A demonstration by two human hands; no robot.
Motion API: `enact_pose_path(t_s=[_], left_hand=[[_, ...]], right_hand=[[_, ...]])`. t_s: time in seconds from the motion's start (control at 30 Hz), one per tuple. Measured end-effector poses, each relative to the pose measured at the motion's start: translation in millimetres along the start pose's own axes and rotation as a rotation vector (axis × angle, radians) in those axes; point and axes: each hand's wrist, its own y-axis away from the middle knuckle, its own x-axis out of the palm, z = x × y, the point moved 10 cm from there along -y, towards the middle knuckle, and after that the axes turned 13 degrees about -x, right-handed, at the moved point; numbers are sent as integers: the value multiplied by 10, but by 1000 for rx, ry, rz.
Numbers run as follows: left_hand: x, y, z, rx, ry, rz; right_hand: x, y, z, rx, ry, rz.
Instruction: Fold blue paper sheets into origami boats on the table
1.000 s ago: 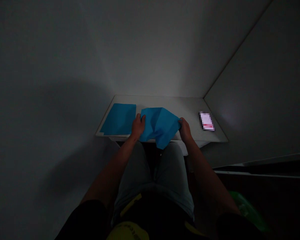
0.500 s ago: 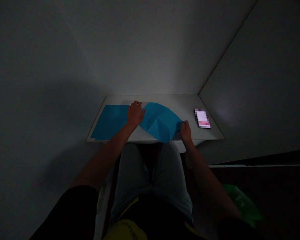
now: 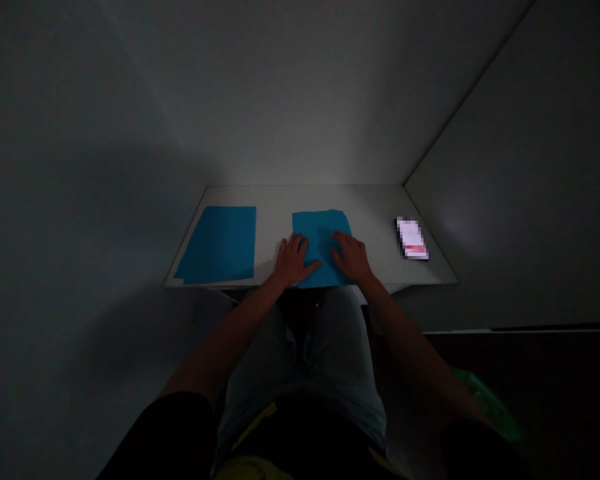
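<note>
Two hands, open and flat: left hand (image 3: pixel 293 259) and right hand (image 3: pixel 351 257) press blue sheet (image 3: pixel 321 230) on bench (image 3: pixel 370 207). Sheet was raised and creased moments ago; now flat, fold likely set.

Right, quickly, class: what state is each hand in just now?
Left hand: open, palm down, flat on the blue sheet, holding nothing.
Right hand: open, palm down, flat on the same sheet.
</note>
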Motion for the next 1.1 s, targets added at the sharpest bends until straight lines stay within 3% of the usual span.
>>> enact_pose_path(t_s=[0.1,0.2,0.37,0.47,0.6,0.7,0.9,1.1], left_hand=[[-18,52,-21,51,28,19],[-14,65,-13,56,77,35],[-10,56,-10,51,109,46],[-27,60,-3,39,118,61],[-16,34,13,32,141,110],[-20,-40,47,-8,189,126],[-161,-147,387,-431,390,20],[-121,-120,447,-616,597,135]], right_hand=[[341,-309,24,-66,2,111],[528,-506,-208,-30,31,151],[490,-595,-822,84,67,130],[379,-526,-994,140,96,101],[203,-304,-769,81,128,48],[169,-50,-512,10,100,83],[134,298,-356,61,61,87],[112,292,-343,105,39,57]])
